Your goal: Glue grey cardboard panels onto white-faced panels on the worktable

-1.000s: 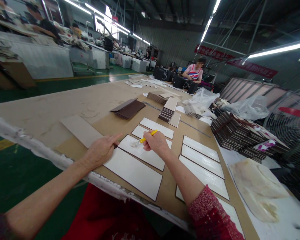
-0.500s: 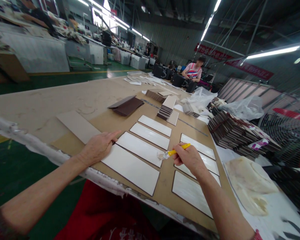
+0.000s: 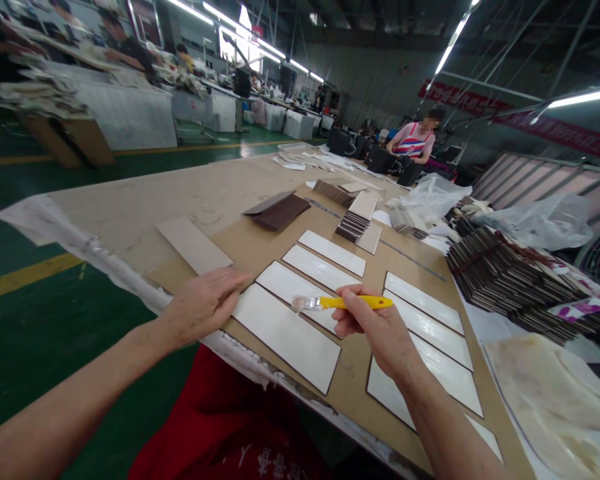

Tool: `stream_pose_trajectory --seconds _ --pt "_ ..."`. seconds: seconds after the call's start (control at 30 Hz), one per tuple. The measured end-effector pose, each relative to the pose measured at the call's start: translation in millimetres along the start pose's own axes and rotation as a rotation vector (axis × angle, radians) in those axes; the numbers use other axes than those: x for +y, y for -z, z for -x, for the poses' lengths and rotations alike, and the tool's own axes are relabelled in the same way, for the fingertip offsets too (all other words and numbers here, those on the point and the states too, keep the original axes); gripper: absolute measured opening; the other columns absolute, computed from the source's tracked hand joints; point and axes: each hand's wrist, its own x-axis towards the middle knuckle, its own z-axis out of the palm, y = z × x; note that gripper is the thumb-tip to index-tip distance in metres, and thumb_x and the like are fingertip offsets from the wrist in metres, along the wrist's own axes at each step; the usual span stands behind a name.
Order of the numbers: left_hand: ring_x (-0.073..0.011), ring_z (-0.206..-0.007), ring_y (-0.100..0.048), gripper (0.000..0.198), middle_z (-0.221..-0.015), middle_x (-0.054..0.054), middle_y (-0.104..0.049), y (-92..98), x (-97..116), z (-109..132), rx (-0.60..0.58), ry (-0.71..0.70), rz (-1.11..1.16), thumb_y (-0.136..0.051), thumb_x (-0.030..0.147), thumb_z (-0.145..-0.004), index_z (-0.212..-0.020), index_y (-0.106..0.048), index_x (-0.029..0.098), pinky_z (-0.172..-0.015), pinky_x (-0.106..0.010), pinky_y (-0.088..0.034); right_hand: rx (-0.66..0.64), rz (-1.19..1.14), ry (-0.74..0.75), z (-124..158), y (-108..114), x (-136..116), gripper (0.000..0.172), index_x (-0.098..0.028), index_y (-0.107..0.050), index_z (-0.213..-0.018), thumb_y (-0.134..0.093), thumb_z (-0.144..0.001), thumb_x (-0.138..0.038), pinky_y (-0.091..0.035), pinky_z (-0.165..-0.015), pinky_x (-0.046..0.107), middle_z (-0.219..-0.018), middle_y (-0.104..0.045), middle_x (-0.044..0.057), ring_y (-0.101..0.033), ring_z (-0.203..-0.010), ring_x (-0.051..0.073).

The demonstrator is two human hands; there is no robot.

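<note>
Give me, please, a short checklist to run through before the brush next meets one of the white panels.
1. Grip on brush: ok; right hand closes round the yellow handle.
2. Bristles loaded: cannot tell; they just look pale.
3. Nearest white panel steadied: ok; left hand lies flat at its left end.
4. Panels lying apart on the cardboard sheet: ok; none overlap.
5. Bristles touching a panel: cannot tell; they sit over the second panel.
</note>
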Motion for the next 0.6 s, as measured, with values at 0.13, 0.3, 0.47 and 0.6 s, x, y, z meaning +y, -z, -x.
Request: stream_pose_trajectory --seconds 0.13,0.3,0.47,0.6 --pt "-0.0259 -0.113 -0.06 0.027 -0.121 -0.01 -0.067 0.3 7 24 -0.144 -0.076 0.021 -0.048 0.025 -0.098 -0.118 -0.066 0.019 -0.103 -0.043 -0.047 -0.071 -0.079 -0.025 -9 -19 6 0.043 -0.017 -0.066 -0.093 -0.075 -0.079 -0.056 -0.054 -0.052 0.021 -0.072 -0.071 0.003 -0.063 -0.053 0.011" --pt "-0.0254 -0.106 -0.059 0.022 -0.113 -0.011 -0.065 5.2 16 35 -0.16 -0.054 0.057 -0.049 0.025 -0.099 -0.11 -0.066 0.018 -0.097 -0.044 -0.049 -0.159 -0.154 -0.051 -18 -36 10 0.043 -0.017 -0.069 -0.102 -0.077 -0.078 -0.052 -0.05 -0.047 0.02 -0.067 -0.068 0.0 -0.059 -0.047 0.01" --pt "-0.0242 -0.101 -0.059 0.019 -0.107 -0.011 -0.064 6.3 20 40 -0.123 -0.013 0.115 -0.049 0.025 -0.1 -0.108 -0.065 0.019 -0.09 -0.041 -0.05 -0.193 -0.124 -0.043 -22 -49 13 0.039 -0.017 -0.073 -0.09 -0.072 -0.081 -0.055 -0.051 -0.05 0.02 -0.068 -0.068 0.001 -0.061 -0.05 0.011" --pt "-0.023 -0.1 -0.058 0.013 -0.105 -0.01 -0.063 0.5 16 45 -0.059 0.008 0.168 -0.053 0.026 -0.099 -0.106 -0.062 0.019 -0.088 -0.039 -0.049 -0.166 -0.075 0.002 -27 -62 20 0.033 -0.016 -0.074 -0.087 -0.067 -0.085 -0.048 -0.048 -0.051 0.019 -0.068 -0.069 0.001 -0.061 -0.05 0.01"
